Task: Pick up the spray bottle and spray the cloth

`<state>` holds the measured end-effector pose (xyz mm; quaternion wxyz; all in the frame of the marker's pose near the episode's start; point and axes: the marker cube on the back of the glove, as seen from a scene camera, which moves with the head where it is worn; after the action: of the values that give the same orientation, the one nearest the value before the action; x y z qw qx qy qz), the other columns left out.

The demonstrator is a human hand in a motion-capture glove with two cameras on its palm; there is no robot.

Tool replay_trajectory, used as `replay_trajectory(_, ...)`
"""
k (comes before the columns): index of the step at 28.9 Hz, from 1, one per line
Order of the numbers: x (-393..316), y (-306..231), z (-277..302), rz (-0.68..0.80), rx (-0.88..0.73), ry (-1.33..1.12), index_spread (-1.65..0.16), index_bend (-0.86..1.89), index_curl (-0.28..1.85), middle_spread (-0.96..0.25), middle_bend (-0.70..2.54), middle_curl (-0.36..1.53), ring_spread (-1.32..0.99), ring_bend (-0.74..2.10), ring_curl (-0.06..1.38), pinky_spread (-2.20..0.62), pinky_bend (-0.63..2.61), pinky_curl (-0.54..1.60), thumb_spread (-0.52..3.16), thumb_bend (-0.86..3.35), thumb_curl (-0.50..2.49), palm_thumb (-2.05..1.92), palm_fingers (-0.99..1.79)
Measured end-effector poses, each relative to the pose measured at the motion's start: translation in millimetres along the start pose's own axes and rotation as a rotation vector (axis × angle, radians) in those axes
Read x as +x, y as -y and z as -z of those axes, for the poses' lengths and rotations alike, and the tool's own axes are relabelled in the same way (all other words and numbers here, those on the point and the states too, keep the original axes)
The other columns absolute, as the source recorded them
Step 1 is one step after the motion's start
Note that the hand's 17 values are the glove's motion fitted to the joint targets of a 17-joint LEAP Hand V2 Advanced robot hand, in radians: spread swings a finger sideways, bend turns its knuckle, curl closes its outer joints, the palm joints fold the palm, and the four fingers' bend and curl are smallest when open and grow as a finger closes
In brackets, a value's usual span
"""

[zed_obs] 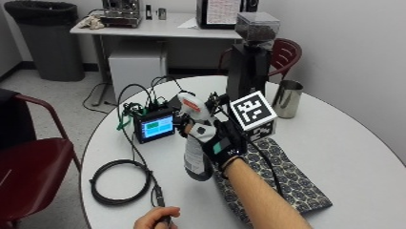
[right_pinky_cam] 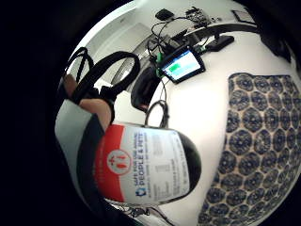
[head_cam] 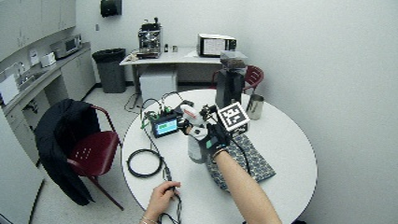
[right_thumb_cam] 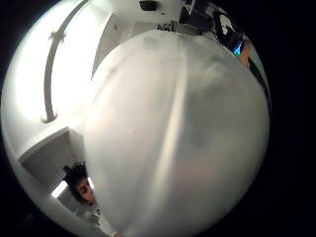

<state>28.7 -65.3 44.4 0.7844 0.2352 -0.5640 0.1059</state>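
Bare hand (zed_obs: 155, 220): nearest the tabletop edge, resting on a cable end; no part in the spraying.
Right hand (zed_obs: 214, 141): gloved, fingers curled round the neck and trigger head of the spray bottle; wrist raised above the tabletop (zed_obs: 342, 143).
Spray bottle (zed_obs: 195, 143): held upright and, judging by the outside view, lifted clear of the tabletop; white and red trigger head uppermost, dark body with a red and white label hanging below the glove. Label close to the palm in the little finger side view (right_pinky_cam: 141, 165).
Patterned cloth (zed_obs: 285, 179): flat on the tabletop just beside and below the held bottle, partly under the forearm; no wet patch discernible.
Progress: pick-up complete. Spraying not yet shown; no mist visible. Nozzle appears to face away from the cloth, toward the small screen (zed_obs: 157, 127), though exact aim unclear.
Remaining: turn nozzle toward the cloth, squeeze trigger.
Coiled black cable (zed_obs: 120, 181): left of the bottle, well apart from the cloth.
Coffee grinder (zed_obs: 248, 57) and metal jug (zed_obs: 287, 98): at the far side.
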Motion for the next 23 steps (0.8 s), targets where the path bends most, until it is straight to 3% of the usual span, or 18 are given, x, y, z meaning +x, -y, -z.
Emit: replay_trajectory(23, 37.4, -7.3, -17.2, -0.044, 0.009, 0.03, -0.23, 0.17, 0.48, -0.13, 0.46, 0.5, -0.15, 0.56, 0.44, -0.06, 0.28, 0.37, 0.72, -0.03, 0.61, 0.98, 1.2)
